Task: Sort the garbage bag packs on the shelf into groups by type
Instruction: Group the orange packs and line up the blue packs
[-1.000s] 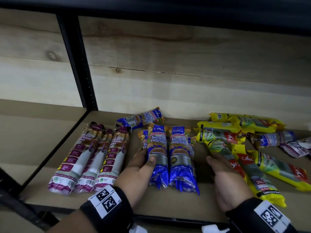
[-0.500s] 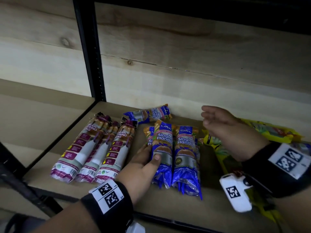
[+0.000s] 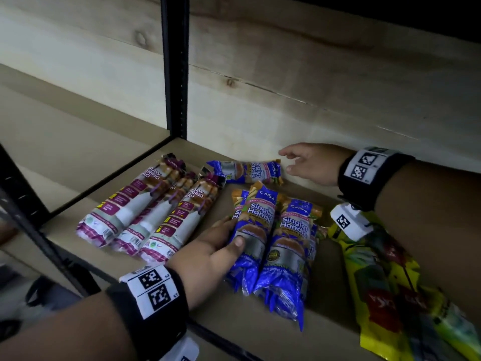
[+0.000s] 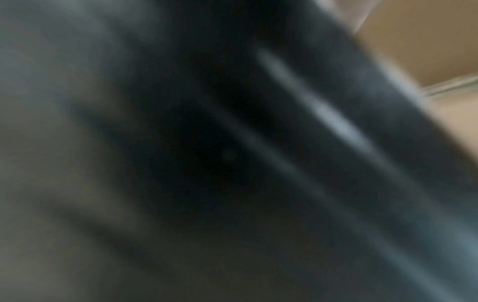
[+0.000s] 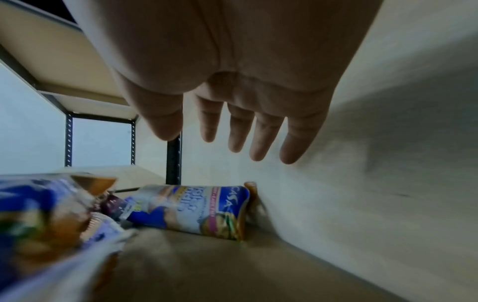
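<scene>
Three purple draw-string packs [image 3: 145, 212] lie side by side at the left of the shelf. Beside them lie blue Singlet Handle packs [image 3: 286, 238] in a row. My left hand [image 3: 229, 238] rests against their left side, fingers straight along the pack and thumb on top. One more blue pack [image 3: 247, 171] [image 5: 196, 210] lies crosswise at the back by the wall. My right hand [image 3: 286, 161] [image 5: 232, 141] hovers just right of it, fingers spread, holding nothing. Yellow packs [image 3: 385, 282] lie at the right under my right forearm. The left wrist view is dark and blurred.
The wooden shelf board [image 3: 260, 329] ends at a black front rail. A black upright post [image 3: 174, 66] stands at the back left, with a pale wooden back wall [image 3: 312, 74] close behind the packs. Another shelf bay lies left of the post.
My right hand has left the yellow packs and moved back and left toward the lone blue pack by the wall. The left hand has stayed on the blue packs.
</scene>
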